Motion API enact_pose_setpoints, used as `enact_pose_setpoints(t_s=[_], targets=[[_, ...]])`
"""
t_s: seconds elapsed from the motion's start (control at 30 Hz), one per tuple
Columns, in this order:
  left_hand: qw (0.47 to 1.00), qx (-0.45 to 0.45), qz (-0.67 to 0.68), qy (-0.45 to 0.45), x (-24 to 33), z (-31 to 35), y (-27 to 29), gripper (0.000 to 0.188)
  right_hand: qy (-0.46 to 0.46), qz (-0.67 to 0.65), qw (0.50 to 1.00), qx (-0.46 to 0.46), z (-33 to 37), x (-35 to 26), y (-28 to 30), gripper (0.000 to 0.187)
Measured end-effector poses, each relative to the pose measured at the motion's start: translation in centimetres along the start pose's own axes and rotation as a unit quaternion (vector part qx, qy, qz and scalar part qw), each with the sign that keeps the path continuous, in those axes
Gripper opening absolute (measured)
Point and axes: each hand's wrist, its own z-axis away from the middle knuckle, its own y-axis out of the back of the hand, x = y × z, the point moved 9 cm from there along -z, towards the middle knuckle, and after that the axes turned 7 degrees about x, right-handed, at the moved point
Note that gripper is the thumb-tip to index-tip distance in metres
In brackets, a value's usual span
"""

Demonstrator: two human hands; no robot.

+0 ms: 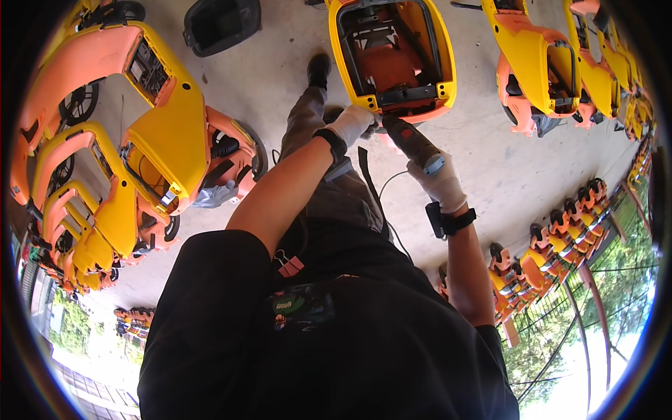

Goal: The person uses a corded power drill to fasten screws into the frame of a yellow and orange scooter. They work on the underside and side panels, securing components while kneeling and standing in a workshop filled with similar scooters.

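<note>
Yellow-orange open shell (392, 56) lying on concrete floor (490, 161), upper rim cut off by frame edge; inside it showing red-orange parts and dark bar, detail hard reading. Power tool (411, 142) sitting just below shell's lower rim, long axis running diagonally, tip pointing up-left at rim, tip itself hidden. Right hand (442, 180), gloved, wrapping closed round tool's rear. Left hand (352, 123), gloved, pressing against shell's lower rim beside tool tip; grip unclear.
</note>
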Motion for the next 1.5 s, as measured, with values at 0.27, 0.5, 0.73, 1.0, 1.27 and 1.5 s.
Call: enact_pose_setpoints(t_s=[0.27, 0.5, 0.73, 1.0, 1.27, 1.5], targets=[[0.999, 0.024, -0.031, 0.005, 0.2, -0.4, 0.2, 0.018, -0.002, -0.008, 1.000, -0.004, 0.2, -0.5, -0.3, 0.035], [0.998, 0.008, -0.057, -0.024, 0.1, -0.6, 0.3, 0.025, 0.060, 0.010, 0.998, 0.007, 1.2, -1.7, -0.5, 0.027], [0.998, -0.007, -0.061, -0.029, 0.1, -0.2, 0.2, 0.026, 0.070, 0.034, 0.997, 0.005, 0.9, -0.2, -1.1, 0.021], [0.996, -0.006, -0.083, -0.042, 0.3, 0.2, 0.5, 0.021, 0.058, 0.062, 0.996, 0.001, 1.1, -0.3, -1.0, 0.025], [0.985, -0.012, -0.140, -0.105, 0.3, -1.2, 2.0, 0.013, 0.040, -0.059, 0.997, 0.013, 1.1, 2.4, -1.8, 0.026], [0.987, 0.015, -0.119, -0.106, 1.1, -0.2, 1.8, 0.013, 0.075, 0.007, 0.997, 0.009, 1.5, -0.2, -1.1, 0.024]])
